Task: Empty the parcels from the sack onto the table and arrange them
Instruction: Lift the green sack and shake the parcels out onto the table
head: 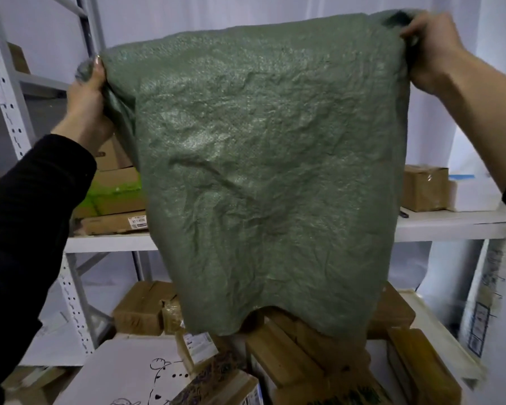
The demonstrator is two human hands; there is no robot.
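Note:
A green woven sack (260,171) hangs limp and flat in front of me, held high with its mouth pointing down. My left hand (86,95) grips its upper left corner, fabric bunched in the fist. My right hand (433,51) grips the upper right corner. Under the sack's lower edge, several cardboard parcels (298,355) lie piled on the white table (438,325). A white box with a cartoon drawing (135,372) lies at the front left. A patterned box (216,378) sits beside it.
A white metal shelf rack (0,83) stands behind. Its shelf (450,223) carries stacked brown boxes (114,200) on the left and a taped box (424,187) on the right. More brown boxes (140,308) sit behind the pile.

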